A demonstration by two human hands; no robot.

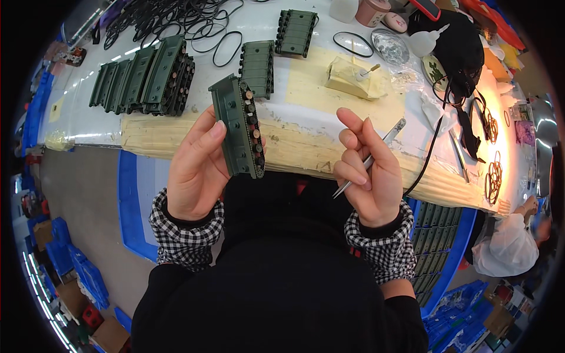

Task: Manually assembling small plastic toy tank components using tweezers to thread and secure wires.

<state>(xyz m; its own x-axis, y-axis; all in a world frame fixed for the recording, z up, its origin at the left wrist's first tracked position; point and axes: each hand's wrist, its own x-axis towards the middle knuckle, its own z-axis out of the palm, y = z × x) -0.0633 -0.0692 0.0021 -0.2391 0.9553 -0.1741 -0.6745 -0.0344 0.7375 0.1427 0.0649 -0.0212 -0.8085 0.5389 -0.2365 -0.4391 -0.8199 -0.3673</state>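
Observation:
My left hand [193, 167] grips a dark green model tank hull [236, 130], held tilted above the table's front edge. A line of small wheels, some reddish-brown at the hub, runs along the hull's right side. My right hand [376, 182] is closed on metal tweezers [393, 133]. Their tips point down and to the left, apart from the hull, and the index finger is raised. Just beyond my left hand, a similar green hull [257, 66] lies on the table, with another hull [295, 33] behind it.
Several green hulls [120, 85] stand in a row at left. Thin black rubber loops [159, 20] are heaped at the back. A tape-covered block [353, 78] sits right of centre. Blue crates [130, 206] flank me below the table. Another person's sleeve [506, 247] shows at far right.

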